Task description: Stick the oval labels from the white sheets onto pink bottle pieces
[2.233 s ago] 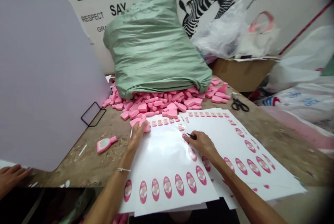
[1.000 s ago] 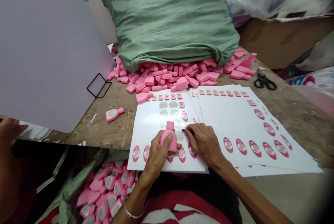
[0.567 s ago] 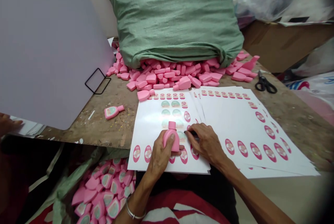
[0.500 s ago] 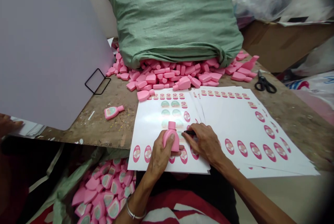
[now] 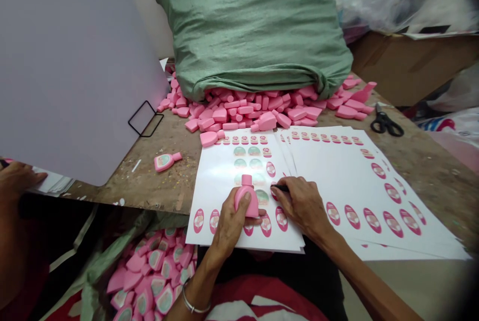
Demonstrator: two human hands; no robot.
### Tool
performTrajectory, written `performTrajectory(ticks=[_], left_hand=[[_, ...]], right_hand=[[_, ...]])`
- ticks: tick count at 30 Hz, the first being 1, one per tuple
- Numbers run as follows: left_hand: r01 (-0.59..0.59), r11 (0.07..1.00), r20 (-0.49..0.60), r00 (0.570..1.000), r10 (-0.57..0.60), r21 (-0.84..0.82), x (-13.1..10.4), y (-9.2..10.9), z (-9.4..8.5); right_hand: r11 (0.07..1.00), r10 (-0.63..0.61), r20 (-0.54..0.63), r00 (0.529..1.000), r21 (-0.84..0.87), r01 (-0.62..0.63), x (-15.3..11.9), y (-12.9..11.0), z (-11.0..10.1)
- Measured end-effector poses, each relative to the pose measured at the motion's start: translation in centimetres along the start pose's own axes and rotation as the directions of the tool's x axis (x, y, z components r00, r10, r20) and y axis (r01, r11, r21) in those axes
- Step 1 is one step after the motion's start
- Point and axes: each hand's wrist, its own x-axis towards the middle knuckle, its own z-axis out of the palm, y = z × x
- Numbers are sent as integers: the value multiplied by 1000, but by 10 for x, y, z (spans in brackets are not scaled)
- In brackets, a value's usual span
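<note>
My left hand (image 5: 230,224) is closed around a small pink bottle (image 5: 247,201) that stands cap up, its facing side plain. Between the thumb and fingers of my right hand (image 5: 299,201) is a thin black tool (image 5: 281,188), whose tip is too small to make out. That hand rests at the right side of a white sticker sheet (image 5: 220,176) with green, pink and red labels. A second group of sheets (image 5: 329,171) lies to the right. One labelled pink bottle (image 5: 164,161) lies on the table left of the sheets.
Pink bottles (image 5: 243,109) are piled below a green sack (image 5: 258,27). Scissors (image 5: 385,122) lie at the right. A grey panel (image 5: 75,62) and black wire stand (image 5: 145,119) are at left, beside another person's hand (image 5: 18,179). Labelled bottles (image 5: 149,281) fill a sack below.
My right hand has moved slightly right with the black tool, away from the bottle. A green label near its former place is now uncovered. The view has shifted a little.
</note>
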Motion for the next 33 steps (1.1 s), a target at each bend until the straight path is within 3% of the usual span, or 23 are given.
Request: performTrajectory(ticks=[3,5,8,11,14,17,20,24,33], left_hand=[[-8,1000,-7,1000,8,-7,0,0,0],[-10,1000,-6,1000,9,-20,0,-1,0],[-7,999,0,1000,7,-53,0,-3,-2],[-7,995,-9,1000,6,-95,0,-5,-4],[-13,984,-28,1000,9,-175,0,-4,-5],[21,936,-23,999,-31,-351,-2,0,-2],[62,887,0,998,-70,-458,-4,3,2],[52,877,3,998,-57,-478,-5,5,4],[44,875,-23,998,-63,-481,-7,6,-1]], right_hand=[[997,-71,50,996,25,70,0,-5,1],[994,-35,40,999,108,30,0,-9,2],[936,138,80,987,315,-156,0,-11,1],[782,316,174,933,509,-360,4,-12,-9],[671,419,177,891,601,-435,12,-16,-24],[661,401,188,897,618,-425,17,-26,-33],[632,336,279,899,641,-435,17,-39,-33],[599,332,317,888,657,-458,15,-51,-28],[626,302,298,906,655,-424,18,-61,-31]])
